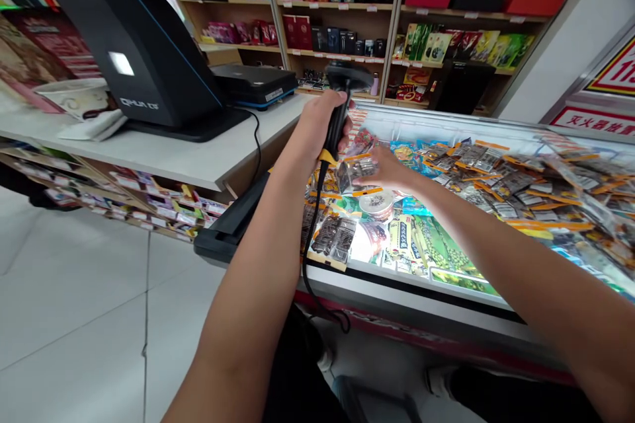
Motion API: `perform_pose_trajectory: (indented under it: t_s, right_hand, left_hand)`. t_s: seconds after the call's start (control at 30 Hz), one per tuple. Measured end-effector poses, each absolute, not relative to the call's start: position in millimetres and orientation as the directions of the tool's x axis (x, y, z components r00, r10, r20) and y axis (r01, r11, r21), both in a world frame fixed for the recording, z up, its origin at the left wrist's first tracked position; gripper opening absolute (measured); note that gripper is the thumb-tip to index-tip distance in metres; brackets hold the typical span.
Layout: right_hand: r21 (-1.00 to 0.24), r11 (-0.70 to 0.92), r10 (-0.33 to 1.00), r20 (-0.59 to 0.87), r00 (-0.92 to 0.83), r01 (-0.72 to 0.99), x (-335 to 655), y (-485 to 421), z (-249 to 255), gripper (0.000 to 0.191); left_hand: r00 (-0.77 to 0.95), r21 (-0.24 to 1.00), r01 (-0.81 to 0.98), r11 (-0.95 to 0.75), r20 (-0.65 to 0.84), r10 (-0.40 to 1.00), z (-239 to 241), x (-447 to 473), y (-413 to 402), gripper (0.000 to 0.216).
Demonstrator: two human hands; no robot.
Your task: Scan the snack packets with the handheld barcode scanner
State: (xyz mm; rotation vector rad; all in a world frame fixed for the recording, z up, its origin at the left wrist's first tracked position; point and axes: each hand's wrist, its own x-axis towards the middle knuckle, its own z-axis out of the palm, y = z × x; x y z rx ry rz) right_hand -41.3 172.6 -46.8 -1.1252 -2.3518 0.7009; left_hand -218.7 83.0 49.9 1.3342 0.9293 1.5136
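My left hand (321, 120) is closed round the grip of a black barcode scanner (348, 74), held upright with its head at the top. A black cable (314, 225) runs down from the grip and loops in front of the freezer. Just right of it, my right hand (385, 170) holds a small clear snack packet (353, 174) with orange edges, fingers over its right side. Below the packet sit a round tub (376, 203) and some dark packaged snacks (335, 238). Many similar orange-edged packets (489, 157) lie heaped to the right on the chest freezer's glass.
A white counter (193, 162) with a black checkout terminal (163, 79), a flat black device (253, 82) and a bowl (74, 96) stands to the left. The chest freezer (421, 291) spans the front right. Stocked shelves (342, 6) line the back. A stool (367, 400) is below.
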Motion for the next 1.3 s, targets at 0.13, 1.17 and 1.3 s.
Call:
perform_pose_trajectory:
  t_s: [0.13, 1.17, 1.3]
  right_hand:
    - [-0.818, 0.343, 0.924, 0.204, -0.324, 0.462, 10.0, 164.4, -42.7, 0.072]
    - [-0.648, 0.463, 0.634, 0.719, 0.284, 0.605, 240.4, 196.0, 19.4, 0.032]
    - [-0.578, 0.106, 0.719, 0.607, 0.339, 0.809, 325.0, 201.9, 8.1, 0.035]
  left_hand:
    - [0.138, 0.958, -0.123, -0.259, 0.275, 0.951, 46.4, -198.1, 77.6, 0.029]
    - [0.590, 0.959, 0.193, -0.207, 0.055, 0.806, 15.6, -176.8, 106.8, 0.034]
    - [0.648, 0.962, 0.165, -0.217, 0.060, 0.759, 10.2, -182.6, 118.7, 0.035]
